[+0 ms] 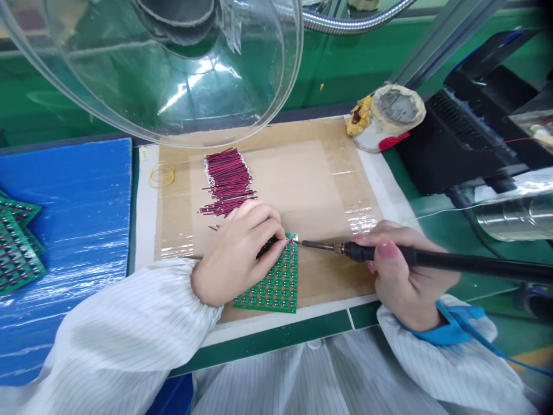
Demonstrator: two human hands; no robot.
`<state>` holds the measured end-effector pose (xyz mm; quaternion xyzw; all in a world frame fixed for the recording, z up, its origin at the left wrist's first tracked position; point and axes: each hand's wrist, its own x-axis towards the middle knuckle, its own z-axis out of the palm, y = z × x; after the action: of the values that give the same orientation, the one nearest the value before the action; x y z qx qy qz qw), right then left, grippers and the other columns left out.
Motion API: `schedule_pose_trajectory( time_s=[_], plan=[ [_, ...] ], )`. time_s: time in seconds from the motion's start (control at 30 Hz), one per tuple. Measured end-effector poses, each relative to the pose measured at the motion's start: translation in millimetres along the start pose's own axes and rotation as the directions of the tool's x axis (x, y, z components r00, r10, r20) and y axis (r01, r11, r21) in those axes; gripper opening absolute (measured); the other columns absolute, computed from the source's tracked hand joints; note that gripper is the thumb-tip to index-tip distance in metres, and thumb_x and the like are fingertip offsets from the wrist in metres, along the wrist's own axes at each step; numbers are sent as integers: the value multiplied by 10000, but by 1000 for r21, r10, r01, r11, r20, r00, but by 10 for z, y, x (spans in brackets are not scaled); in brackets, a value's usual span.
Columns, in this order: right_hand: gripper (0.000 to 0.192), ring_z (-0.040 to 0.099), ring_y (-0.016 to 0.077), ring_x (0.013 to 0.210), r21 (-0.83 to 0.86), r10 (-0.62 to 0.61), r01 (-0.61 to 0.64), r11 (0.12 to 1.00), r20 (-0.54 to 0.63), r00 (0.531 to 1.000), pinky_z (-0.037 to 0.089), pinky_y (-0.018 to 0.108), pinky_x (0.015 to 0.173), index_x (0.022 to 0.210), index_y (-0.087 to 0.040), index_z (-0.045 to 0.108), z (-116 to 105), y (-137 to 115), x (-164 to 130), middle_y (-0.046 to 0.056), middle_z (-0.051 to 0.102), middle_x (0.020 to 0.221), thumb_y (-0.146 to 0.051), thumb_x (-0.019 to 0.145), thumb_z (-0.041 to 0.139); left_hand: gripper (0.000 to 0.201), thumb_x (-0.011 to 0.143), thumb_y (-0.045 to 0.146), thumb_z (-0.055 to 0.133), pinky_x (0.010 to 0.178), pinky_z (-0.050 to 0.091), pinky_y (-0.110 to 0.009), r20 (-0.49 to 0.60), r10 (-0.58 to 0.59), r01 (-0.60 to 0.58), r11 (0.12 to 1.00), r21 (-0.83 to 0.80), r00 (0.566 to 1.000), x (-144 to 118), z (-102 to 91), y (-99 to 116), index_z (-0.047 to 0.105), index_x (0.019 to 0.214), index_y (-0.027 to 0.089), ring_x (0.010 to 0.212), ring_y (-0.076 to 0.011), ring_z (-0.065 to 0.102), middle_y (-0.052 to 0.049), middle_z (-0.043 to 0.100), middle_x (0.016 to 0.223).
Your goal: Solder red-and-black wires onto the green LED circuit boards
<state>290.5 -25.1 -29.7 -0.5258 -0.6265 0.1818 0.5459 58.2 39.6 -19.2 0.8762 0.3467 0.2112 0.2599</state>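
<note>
A green circuit board panel (276,288) lies flat near the front of the cardboard-covered mat, with rows of small solder pads. My left hand (242,251) rests over its upper left part, thumb and fingertip pinched at the top right corner; what they pinch is too small to make out, possibly a wire end. My right hand (401,271) grips a black soldering iron (363,252), its tip pointing left and close to that same corner. Just beyond my left hand lies a pile of short dark red and black wires (228,178) with pale ends.
A clear round fume hood (242,124) hangs over the back left. At back right stand a tip-cleaning pot (397,109) and a black device (453,132). Yellow rubber bands (162,174) lie left of the wires. More circuit boards (19,253) rest on a blue surface (86,230).
</note>
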Motion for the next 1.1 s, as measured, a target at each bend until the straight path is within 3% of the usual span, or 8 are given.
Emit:
schedule_pose_trajectory(
  time_s=[0.17, 0.37, 0.5, 0.73, 0.83, 0.97, 1.1],
  plan=[
    [116, 572, 118, 557, 14, -23, 23, 1000, 23, 999, 449, 273, 511, 837, -223, 700, 2, 11, 9, -3, 674, 723, -162, 819, 603, 124, 932, 221, 510, 858, 416, -389, 10, -20, 20, 1000, 8, 1000, -7, -3, 9, 596, 865, 162, 959, -206, 494, -45, 589, 954],
    [117, 546, 108, 517, 55, -16, 21, 998, -77, 997, 419, 268, 477, 803, -200, 700, 26, 11, 16, -3, 631, 649, -179, 832, 589, 138, 939, 229, 505, 858, 413, -387, 12, -16, 16, 1000, 1, 1000, -2, -3, 5, 597, 862, 160, 951, -204, 495, -46, 587, 945],
    [109, 584, 125, 573, 19, 51, -51, 999, -17, 999, 466, 286, 533, 829, -221, 701, 28, -9, 20, -5, 657, 694, -197, 839, 595, 139, 940, 239, 507, 856, 413, -388, 12, -30, 30, 1000, -3, 999, 0, 5, -2, 590, 862, 160, 944, -204, 494, -50, 591, 950],
    [104, 563, 111, 556, -1, 3, -3, 1000, 17, 1000, 439, 273, 498, 832, -225, 696, 18, -3, 14, -5, 665, 715, -184, 835, 600, 132, 934, 234, 509, 838, 411, -384, 12, -62, 61, 998, 4, 998, -3, 23, 21, 574, 846, 160, 926, -202, 493, -49, 589, 943],
    [132, 523, 104, 509, 39, -1, 4, 999, -81, 997, 380, 265, 440, 773, -207, 683, 51, -22, 40, -6, 622, 639, -220, 852, 578, 125, 932, 230, 511, 835, 407, -382, 21, -66, 66, 998, 1, 998, 4, 15, 20, 571, 845, 163, 924, -202, 494, -49, 592, 946],
    [225, 444, 86, 441, 80, 79, -59, 995, -284, 956, 302, 258, 395, 696, -191, 646, 97, -46, 72, -21, 543, 557, -287, 879, 558, 116, 937, 232, 512, 815, 399, -375, 16, -60, 60, 998, 8, 998, -6, 14, 3, 563, 857, 166, 916, -197, 500, -41, 596, 951],
    [215, 463, 101, 439, 63, 84, -67, 996, -317, 945, 318, 271, 393, 720, -193, 668, 77, -31, 51, -8, 556, 563, -313, 874, 577, 143, 960, 239, 480, 794, 407, -362, -22, -30, 31, 998, 50, 999, -34, 66, 47, 571, 883, 161, 906, -193, 509, -51, 594, 954]
  ],
)
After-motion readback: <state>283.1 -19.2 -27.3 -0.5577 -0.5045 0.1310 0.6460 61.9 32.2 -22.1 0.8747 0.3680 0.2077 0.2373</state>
